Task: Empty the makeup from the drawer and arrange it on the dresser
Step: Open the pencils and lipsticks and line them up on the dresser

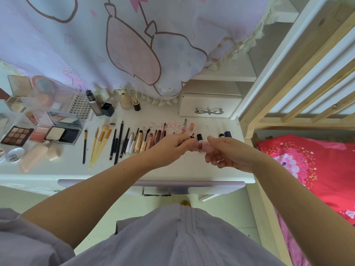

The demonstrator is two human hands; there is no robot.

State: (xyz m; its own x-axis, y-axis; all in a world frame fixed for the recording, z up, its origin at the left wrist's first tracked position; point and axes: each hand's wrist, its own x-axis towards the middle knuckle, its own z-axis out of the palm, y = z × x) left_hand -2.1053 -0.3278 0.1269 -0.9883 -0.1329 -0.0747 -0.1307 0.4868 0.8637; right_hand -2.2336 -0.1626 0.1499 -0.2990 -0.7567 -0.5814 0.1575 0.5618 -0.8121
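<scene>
Where hands [199, 148] meet, dresser edge [247, 177] near.

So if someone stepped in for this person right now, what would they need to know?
Left hand and right hand both grip a small pink tube over the dresser, apparently pulling or closing its cap.
Done: palettes and compacts at the left, brushes, pencils and lip tubes lined up in a row, bottles at the back.
The drawer below looks nearly shut; its contents can't be seen.
Left: set the pink tube in the row, then check the drawer for more.
</scene>
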